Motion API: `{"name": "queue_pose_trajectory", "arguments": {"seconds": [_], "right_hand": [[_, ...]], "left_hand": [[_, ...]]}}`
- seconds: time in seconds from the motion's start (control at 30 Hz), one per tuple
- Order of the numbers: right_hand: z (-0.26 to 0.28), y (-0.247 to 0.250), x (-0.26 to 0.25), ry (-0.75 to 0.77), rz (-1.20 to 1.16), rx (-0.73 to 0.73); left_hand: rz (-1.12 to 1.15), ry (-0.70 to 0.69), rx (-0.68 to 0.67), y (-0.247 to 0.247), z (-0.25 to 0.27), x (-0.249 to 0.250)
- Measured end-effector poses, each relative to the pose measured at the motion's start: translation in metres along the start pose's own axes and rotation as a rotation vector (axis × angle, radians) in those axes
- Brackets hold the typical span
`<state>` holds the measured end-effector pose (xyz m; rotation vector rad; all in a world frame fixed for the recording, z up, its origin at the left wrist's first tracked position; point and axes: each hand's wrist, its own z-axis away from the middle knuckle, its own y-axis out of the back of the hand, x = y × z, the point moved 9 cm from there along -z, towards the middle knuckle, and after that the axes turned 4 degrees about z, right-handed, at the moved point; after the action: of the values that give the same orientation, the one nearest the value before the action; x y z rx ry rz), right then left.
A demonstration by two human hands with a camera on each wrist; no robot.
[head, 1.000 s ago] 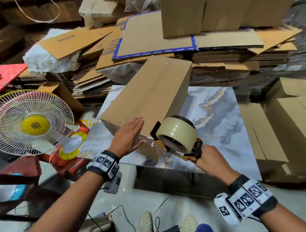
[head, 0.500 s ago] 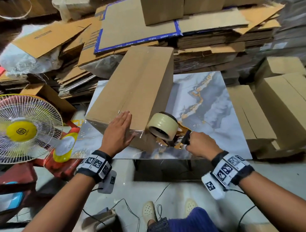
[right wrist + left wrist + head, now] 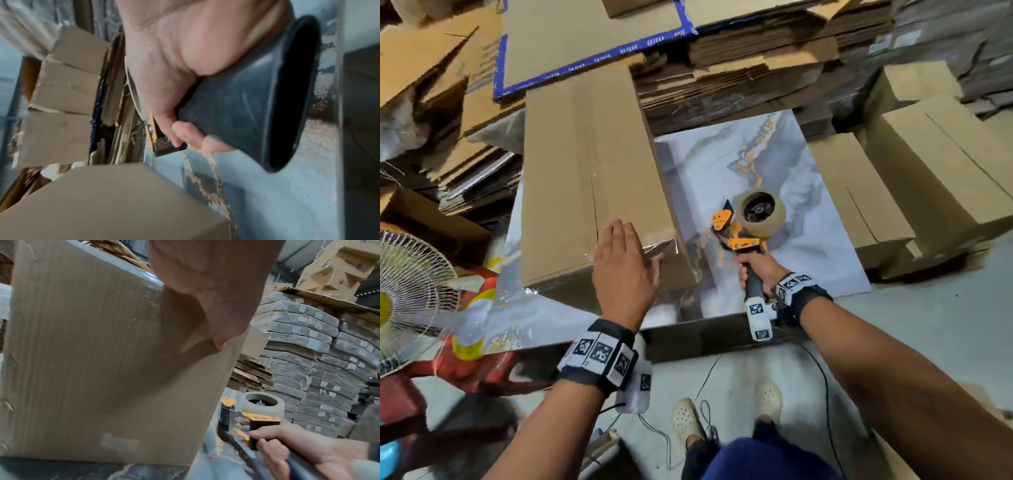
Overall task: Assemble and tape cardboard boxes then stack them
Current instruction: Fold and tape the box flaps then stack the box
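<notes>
A long brown cardboard box (image 3: 589, 171) lies on the marble-patterned table (image 3: 801, 246), clear tape shining along its near edge. My left hand (image 3: 625, 263) lies flat with straight fingers over that taped near end; in the left wrist view the box (image 3: 98, 353) fills the frame under my fingers (image 3: 216, 313). My right hand (image 3: 758, 270) grips the dark handle of an orange tape dispenser (image 3: 748, 222) with a clear roll, set on the table just right of the box. The right wrist view shows the handle (image 3: 246, 105) in my fist.
Flat cardboard sheets (image 3: 739, 68) are piled behind the table. Assembled boxes (image 3: 935, 164) stand to the right. A white fan (image 3: 410, 291) and red stool (image 3: 465, 363) sit at the left. Cables (image 3: 822, 394) run over the floor by my feet.
My right hand pulled the tape dispenser off the box's near end and set it on the table to the right. My left hand stayed flat on the taped end.
</notes>
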<state>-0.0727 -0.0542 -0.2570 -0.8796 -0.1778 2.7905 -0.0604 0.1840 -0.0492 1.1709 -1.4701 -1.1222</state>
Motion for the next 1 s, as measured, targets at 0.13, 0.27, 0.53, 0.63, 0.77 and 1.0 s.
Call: {"name": "queue_pose_trajectory", "arguments": {"seconds": [0.13, 0.27, 0.53, 0.63, 0.77, 1.0], "right_hand": [[-0.023, 0.016, -0.007, 0.050, -0.004, 0.068], [-0.056, 0.049, 0.001, 0.092, 0.143, 0.254], [0.036, 0.031, -0.063, 0.343, 0.436, 0.538], [0.078, -0.025, -0.106, 0.645, 0.368, 0.458], [0.111, -0.110, -0.137, 0.750, 0.064, 0.078], [0.077, -0.165, -0.137, 0.755, 0.003, -0.125]], "left_hand": [[-0.003, -0.012, 0.002, 0.001, -0.004, 0.004], [0.017, -0.014, -0.031, 0.002, -0.002, 0.007], [0.688, -0.005, -0.243, 0.030, -0.020, -0.012], [0.697, 0.021, -0.172, 0.041, -0.049, -0.036], [0.420, -0.118, -0.196, 0.020, -0.081, -0.046], [0.290, -0.171, -0.201, -0.002, -0.086, -0.040]]}}
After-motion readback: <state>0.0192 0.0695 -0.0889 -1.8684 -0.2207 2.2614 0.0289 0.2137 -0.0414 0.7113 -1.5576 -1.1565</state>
